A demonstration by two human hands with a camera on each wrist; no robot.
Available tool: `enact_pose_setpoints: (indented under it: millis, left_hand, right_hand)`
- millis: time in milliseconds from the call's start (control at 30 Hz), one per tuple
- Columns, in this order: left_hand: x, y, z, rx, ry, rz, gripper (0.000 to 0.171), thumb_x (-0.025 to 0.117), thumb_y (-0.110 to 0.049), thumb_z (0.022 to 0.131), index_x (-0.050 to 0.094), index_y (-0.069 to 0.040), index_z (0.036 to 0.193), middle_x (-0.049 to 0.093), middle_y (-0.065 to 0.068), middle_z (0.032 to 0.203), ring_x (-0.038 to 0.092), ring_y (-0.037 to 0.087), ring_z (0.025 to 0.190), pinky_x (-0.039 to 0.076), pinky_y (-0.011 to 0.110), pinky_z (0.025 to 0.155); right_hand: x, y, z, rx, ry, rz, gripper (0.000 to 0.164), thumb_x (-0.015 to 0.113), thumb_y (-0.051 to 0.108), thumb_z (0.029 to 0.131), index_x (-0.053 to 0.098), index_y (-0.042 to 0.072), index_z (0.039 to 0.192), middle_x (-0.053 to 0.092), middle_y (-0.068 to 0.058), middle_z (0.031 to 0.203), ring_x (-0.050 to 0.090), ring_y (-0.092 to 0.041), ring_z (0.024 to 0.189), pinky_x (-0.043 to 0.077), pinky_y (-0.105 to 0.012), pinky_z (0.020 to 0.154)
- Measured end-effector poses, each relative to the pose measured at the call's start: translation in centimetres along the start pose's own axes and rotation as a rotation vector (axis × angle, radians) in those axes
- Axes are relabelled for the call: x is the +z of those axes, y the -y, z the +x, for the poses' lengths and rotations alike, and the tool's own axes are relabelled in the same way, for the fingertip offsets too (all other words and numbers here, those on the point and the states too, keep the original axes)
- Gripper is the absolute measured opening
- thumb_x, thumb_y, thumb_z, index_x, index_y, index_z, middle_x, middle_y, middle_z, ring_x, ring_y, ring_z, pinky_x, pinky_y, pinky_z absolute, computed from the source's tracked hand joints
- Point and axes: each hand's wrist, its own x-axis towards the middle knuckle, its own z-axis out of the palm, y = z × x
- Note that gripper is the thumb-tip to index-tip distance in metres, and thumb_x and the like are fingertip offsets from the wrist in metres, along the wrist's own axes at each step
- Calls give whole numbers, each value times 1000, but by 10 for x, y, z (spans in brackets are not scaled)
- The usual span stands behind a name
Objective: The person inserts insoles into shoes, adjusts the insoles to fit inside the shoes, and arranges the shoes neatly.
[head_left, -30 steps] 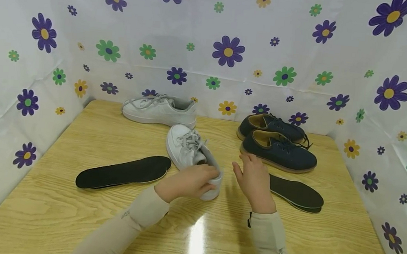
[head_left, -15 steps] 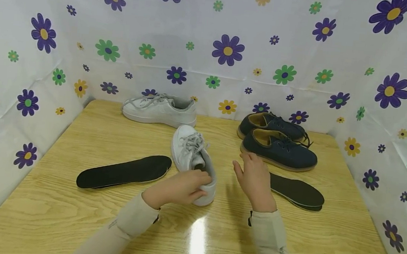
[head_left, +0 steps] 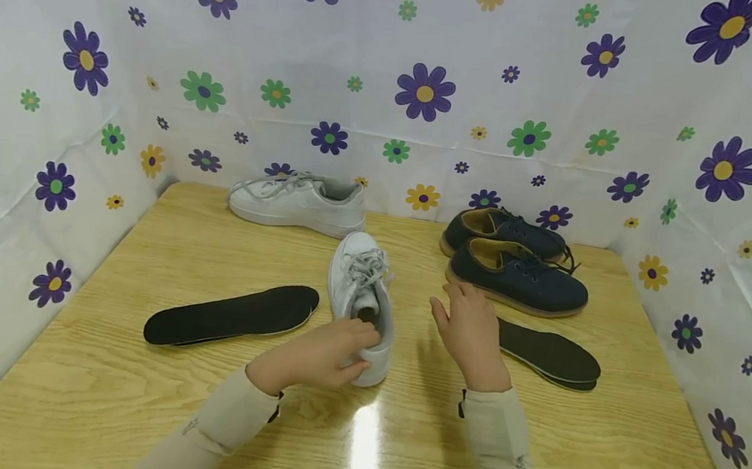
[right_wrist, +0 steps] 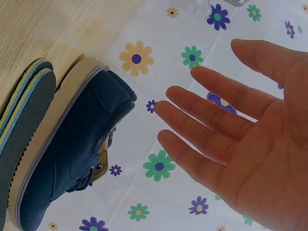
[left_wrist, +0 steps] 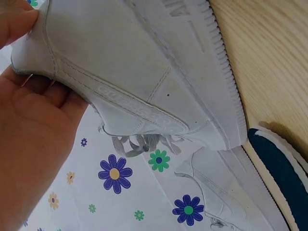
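Observation:
My left hand (head_left: pixel 320 354) grips the heel of a white lace-up sneaker (head_left: pixel 355 274), fingers inside the collar and thumb outside at the back. In the left wrist view the sneaker's side (left_wrist: pixel 130 62) fills the upper middle, with grey laces (left_wrist: pixel 144 143) below. The sneaker's toe points away from me, near the second white sneaker (head_left: pixel 300 204) at the back. My right hand (head_left: pixel 471 338) holds nothing; its fingers (right_wrist: pixel 207 91) are spread and relaxed. It hovers beside a pair of dark insoles (head_left: pixel 551 355), in front of the navy shoes (head_left: pixel 521 279).
Black insoles (head_left: pixel 232 316) lie stacked on the wooden table (head_left: pixel 96 389), left of the held sneaker. The second navy shoe (head_left: pixel 479 225) stands behind the first. A white cloth (head_left: pixel 266 35) with printed flowers encloses the back and sides.
My left hand has swung the sneaker's heel toward me and left, while its toe has moved right, so it now points more straight away. My right hand has stayed still.

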Motion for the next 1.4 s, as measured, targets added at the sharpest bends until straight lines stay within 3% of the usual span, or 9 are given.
enact_pose_setpoints:
  millis: [733, 967, 1200, 1400]
  left_hand:
    - [-6, 6, -29, -4, -47, -60, 18, 60, -6, 81, 42, -12, 81, 30, -5, 75, 29, 11, 69, 27, 25, 66]
    - [-8, 4, -33, -19, -47, -64, 17, 60, -6, 81, 44, -12, 82, 33, -4, 76, 32, 11, 72, 31, 26, 68]
    - [-4, 3, -38, -24, -93, -9, 16, 62, -6, 80, 47, -9, 86, 36, -4, 80, 35, 11, 73, 34, 26, 68]
    - [-8, 3, -44, -26, -164, 61, 23, 74, -11, 81, 58, -6, 98, 51, 0, 93, 49, 13, 81, 44, 28, 71]
  right_hand:
    - [1, 0, 1, 16, 13, 11, 37, 65, 23, 93, 63, -6, 115, 62, -23, 116, 59, -40, 106, 48, -52, 88]
    - [1, -1, 0, 23, 22, 17, 37, 65, 23, 93, 63, -6, 116, 62, -23, 116, 59, -40, 107, 47, -52, 89]
    - [1, -1, -1, 28, 25, 18, 37, 64, 23, 94, 63, -6, 116, 62, -23, 117, 59, -41, 107, 47, -52, 89]
    - [0, -1, 0, 21, 22, 20, 36, 63, 23, 94, 63, -7, 116, 62, -23, 116, 59, -41, 107, 47, -52, 89]
